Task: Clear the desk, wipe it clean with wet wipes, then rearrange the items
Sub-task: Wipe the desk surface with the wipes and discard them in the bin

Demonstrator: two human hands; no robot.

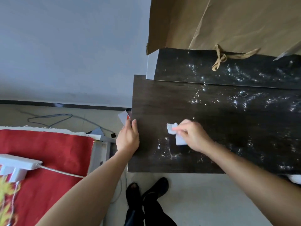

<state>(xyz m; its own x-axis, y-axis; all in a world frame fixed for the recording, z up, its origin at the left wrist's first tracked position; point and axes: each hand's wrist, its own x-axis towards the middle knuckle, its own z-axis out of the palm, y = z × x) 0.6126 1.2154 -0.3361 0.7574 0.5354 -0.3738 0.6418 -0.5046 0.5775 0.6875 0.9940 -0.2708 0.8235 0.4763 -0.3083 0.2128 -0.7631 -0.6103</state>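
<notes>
The dark wood desk [219,105] fills the right half of the view, with wet streaks glinting on it. My right hand [192,136] presses a crumpled white wet wipe [175,133] onto the desk near its front left part. My left hand [127,137] grips the desk's left edge, thumb on top. A white packet with a red mark [124,117] shows just past its fingers; whether the hand holds it I cannot tell.
A big brown paper bag [228,23] with a rope handle [219,58] stands on the raised back shelf [187,66]. Left of the desk is a bed with red cloth [48,152], a white power strip [17,165] and cables on the floor [52,119]. My feet [146,191] stand below the front edge.
</notes>
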